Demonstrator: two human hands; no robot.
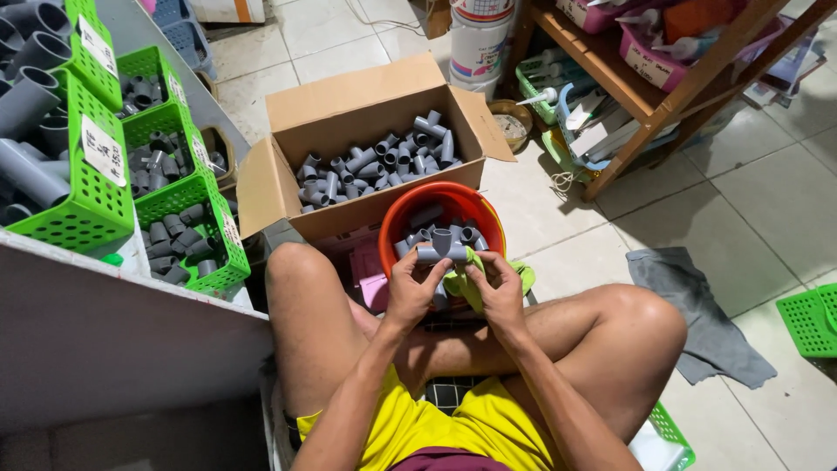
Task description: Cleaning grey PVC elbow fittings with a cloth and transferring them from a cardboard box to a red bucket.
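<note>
The person sits cross-legged on the tiled floor [767, 201], both hands raised together just over the near rim of an orange bucket [397, 222]. The left hand [411, 288] and the right hand [499, 288] share one grey pipe tee fitting [442, 248]: the left hand's fingers are closed around the fitting's left end, and the right hand's fingers are closed around its right end together with a yellow-green cloth [466, 283] that is bunched between the two hands and hangs down below them. The fitting lies crosswise with its middle branch pointing up and away from the person, its open mouth visible. It hovers at the bucket's near edge, just above other grey fittings of the same kind heaped inside the bucket. Directly behind the bucket stands an open cardboard box [349, 105] with its flaps spread, holding a further layer of grey fittings. To the person's left, green plastic baskets [187, 187] filled with grey fittings and short pipe pieces sit in a row on a grey shelf. To the right, a grey rag [706, 305] lies crumpled on the tiles, near another green basket [811, 318] at the frame's edge, and a wooden rack [645, 100] stands beyond it.
</note>
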